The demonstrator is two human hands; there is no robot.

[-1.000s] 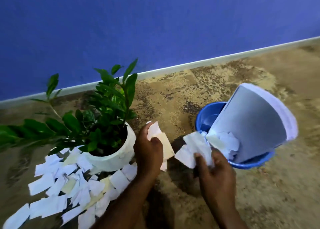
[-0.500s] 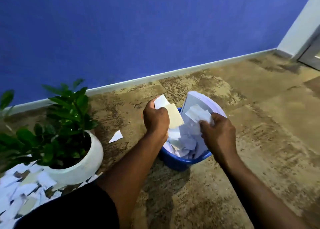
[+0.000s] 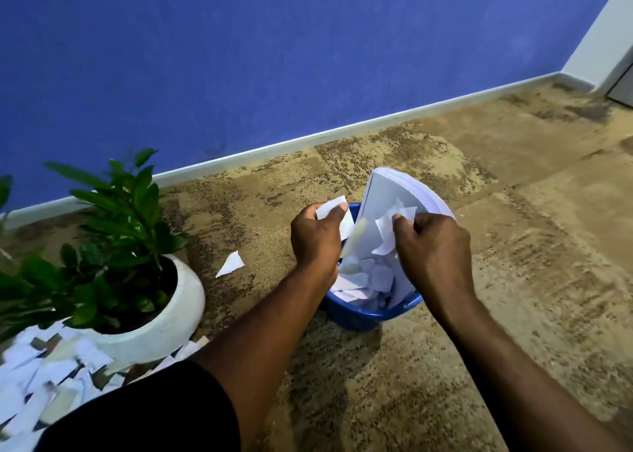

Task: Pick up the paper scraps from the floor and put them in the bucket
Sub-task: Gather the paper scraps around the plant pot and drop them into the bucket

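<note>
- Head view: left hand (image 3: 317,242) and right hand (image 3: 433,246) have come from beside the pot to above the round blue plastic bucket (image 3: 363,318).
- Each grip pinches torn white paper scraps (image 3: 387,227); release seems next.
- More scraps (image 3: 30,379) litter the brown floor (image 3: 513,246) by the white plant pot (image 3: 164,328).

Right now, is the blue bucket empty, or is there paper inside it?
Not empty. The blue bucket holds many white paper scraps, and a thick stack of sheets stands tilted in it, rising above the rim.

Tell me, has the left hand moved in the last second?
Yes. The left hand went from beside the white pot rightward to over the blue bucket.
</note>
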